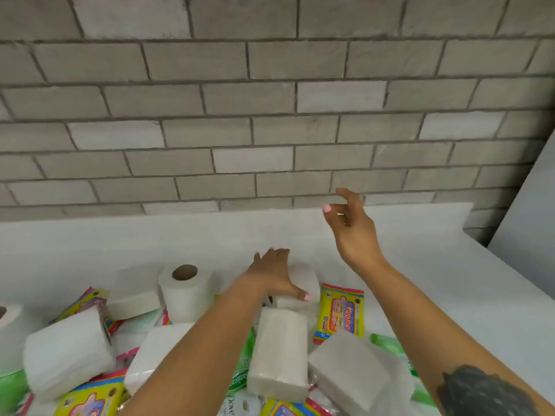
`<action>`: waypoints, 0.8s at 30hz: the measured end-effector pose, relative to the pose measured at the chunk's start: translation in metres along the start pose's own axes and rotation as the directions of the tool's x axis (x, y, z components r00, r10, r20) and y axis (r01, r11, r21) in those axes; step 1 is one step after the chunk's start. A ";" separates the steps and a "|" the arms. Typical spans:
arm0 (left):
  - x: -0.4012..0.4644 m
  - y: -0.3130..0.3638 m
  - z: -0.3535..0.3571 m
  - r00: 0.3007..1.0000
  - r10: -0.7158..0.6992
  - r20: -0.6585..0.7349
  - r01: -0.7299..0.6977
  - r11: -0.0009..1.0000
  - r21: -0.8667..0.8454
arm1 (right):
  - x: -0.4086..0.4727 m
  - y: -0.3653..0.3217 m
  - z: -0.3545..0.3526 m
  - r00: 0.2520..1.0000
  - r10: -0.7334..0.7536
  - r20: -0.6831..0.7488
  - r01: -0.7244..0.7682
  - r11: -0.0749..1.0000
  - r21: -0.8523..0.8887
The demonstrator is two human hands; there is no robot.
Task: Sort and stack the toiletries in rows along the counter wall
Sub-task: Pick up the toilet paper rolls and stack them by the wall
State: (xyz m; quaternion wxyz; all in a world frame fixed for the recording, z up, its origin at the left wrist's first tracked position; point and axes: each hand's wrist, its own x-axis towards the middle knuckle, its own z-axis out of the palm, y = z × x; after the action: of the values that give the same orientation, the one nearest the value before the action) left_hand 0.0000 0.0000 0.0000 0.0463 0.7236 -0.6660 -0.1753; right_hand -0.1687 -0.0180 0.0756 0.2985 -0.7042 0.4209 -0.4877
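Fingers (274, 259) of the left hand (276, 276) are curled over a white toilet roll (303, 288) at lower centre, the thumb pressed against its near side. The right hand (353, 232) is raised above the white counter (450, 280), right of centre, fingers loosely spread and holding nothing. Tissue packs (279, 352) and a yellow wipes packet (341, 313) are piled just below the gripped roll.
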 end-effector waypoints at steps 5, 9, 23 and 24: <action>0.007 0.003 0.006 0.992 -0.049 0.113 0.042 0.997 0.066 | 0.010 0.022 0.000 0.995 0.074 0.066 -0.075 0.997 0.010; 0.010 -0.002 0.011 0.998 -0.053 0.029 0.053 0.998 -0.013 | 0.016 0.038 0.001 0.978 0.140 0.153 -0.145 0.989 0.016; -0.037 -0.024 -0.031 0.862 -0.301 -0.407 -0.148 0.619 -0.771 | 0.029 0.045 0.067 0.753 0.272 0.600 -0.563 0.738 0.372; -0.041 -0.028 -0.037 0.843 -0.326 -0.429 -0.153 0.619 -0.771 | 0.031 0.043 0.075 0.753 0.282 0.594 -0.582 0.707 0.402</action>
State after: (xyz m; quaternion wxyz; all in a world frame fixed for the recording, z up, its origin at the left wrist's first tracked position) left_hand 0.0359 0.0373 0.0345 0.5285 0.6814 -0.4449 -0.2416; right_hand -0.1064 -0.0646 0.0273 0.6986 -0.5587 0.3252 -0.3066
